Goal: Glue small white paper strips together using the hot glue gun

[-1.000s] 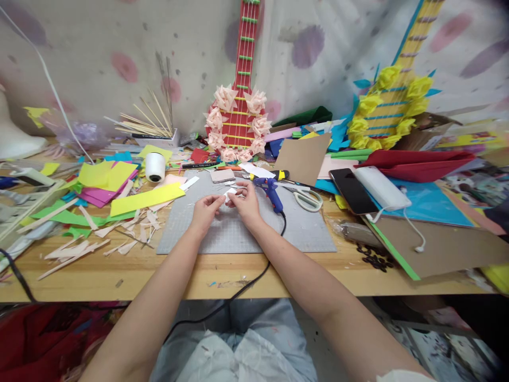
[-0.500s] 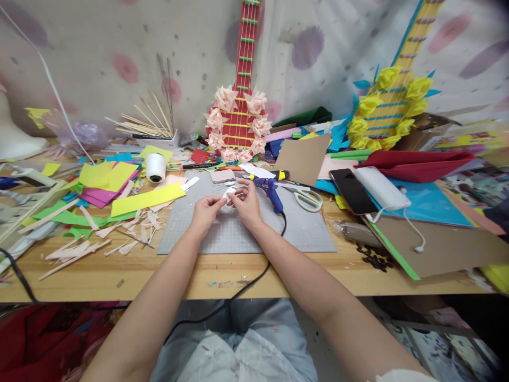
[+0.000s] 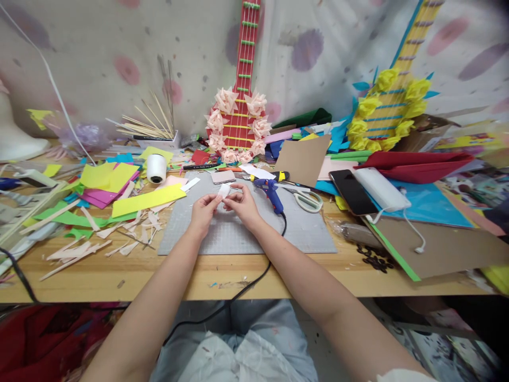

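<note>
Over the grey cutting mat [image 3: 238, 233], left hand [image 3: 203, 209] and right hand [image 3: 243, 204] meet. Both pinch a small pale paper piece [image 3: 225, 191] between fingertips, held just above the mat. Blue glue gun [image 3: 271, 193] lies just right of the right hand; scissors [image 3: 306, 199] lie beyond it.

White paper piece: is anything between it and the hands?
Nothing visible. The left hand and right hand both pinch the white paper piece directly, above the grey cutting mat; the blue glue gun lies apart, to their right.
</note>
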`<state>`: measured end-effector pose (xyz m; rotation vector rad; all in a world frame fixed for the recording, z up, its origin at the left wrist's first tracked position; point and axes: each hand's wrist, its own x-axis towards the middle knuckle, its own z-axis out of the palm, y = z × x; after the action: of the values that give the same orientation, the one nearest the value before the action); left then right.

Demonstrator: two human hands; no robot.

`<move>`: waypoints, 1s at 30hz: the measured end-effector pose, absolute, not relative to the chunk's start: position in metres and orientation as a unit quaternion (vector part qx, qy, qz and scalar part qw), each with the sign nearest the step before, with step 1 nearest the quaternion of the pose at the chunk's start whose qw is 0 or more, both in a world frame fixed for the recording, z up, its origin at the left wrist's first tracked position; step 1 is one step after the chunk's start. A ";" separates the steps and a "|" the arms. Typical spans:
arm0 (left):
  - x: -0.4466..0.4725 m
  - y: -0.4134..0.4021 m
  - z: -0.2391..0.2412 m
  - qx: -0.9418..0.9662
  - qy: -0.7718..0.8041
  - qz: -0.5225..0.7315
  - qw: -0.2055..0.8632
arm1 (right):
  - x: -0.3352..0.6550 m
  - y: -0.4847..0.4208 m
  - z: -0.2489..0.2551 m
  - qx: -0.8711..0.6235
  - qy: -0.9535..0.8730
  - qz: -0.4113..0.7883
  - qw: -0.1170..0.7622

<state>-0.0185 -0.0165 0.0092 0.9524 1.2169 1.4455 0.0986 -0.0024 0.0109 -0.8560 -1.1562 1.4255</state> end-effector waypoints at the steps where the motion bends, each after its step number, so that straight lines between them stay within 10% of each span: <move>1: -0.018 -0.017 0.010 0.392 0.500 0.595 0.492 | 0.098 -0.002 0.011 -0.360 -0.484 0.594 0.532; 30: -0.012 -0.020 0.012 0.451 0.544 0.550 0.445 | 0.107 0.005 0.015 -0.381 -0.455 0.546 0.591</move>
<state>-0.0124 -0.0204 0.0118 1.1181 1.3493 1.3619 0.1073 0.0048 0.0150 -0.8869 -1.0585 1.2706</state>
